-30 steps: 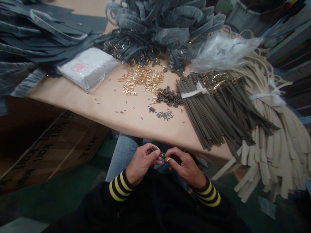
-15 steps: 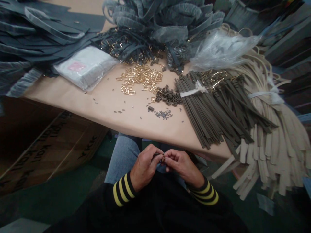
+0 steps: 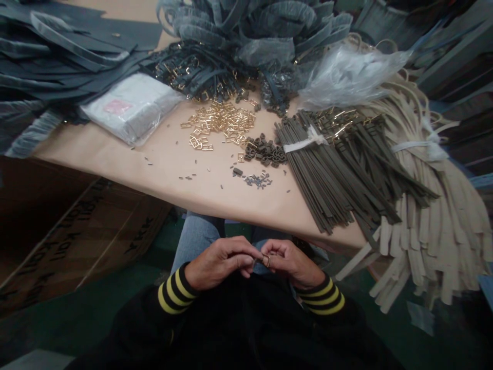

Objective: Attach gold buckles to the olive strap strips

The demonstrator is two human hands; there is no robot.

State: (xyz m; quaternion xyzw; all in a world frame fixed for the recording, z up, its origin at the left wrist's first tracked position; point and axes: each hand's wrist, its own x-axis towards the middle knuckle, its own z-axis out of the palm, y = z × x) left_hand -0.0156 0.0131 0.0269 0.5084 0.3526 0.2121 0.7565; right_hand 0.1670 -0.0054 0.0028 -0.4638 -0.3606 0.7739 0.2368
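Observation:
Over my lap, just in front of the table edge, both hands meet at the fingertips. A small metal buckle point(image 3: 266, 260) shows between them. My right hand point(image 3: 295, 263) is closed, pinching the buckle between thumb and fingers. The fingers of my left hand point(image 3: 223, 261) are longer stretched but pressed together at the buckle's left side; what they grip there is mostly hidden. On the table ahead lie a pile of gold buckles point(image 3: 227, 121), dark strap loops point(image 3: 264, 150) and small grey metal pieces point(image 3: 259, 180).
Tied dark olive straps point(image 3: 316, 174) and beige straps point(image 3: 442, 221) lie at the right, the beige ones hanging over the edge. A white plastic-wrapped pack point(image 3: 133, 108) sits left. Black straps point(image 3: 200, 67) and wrapped coils point(image 3: 269, 25) fill the back. A cardboard box point(image 3: 77, 231) stands below left.
My left hand has shifted left and turned flatter, its fingers reaching out more. The buckle shows more clearly at my right fingertips, and my right hand has barely moved.

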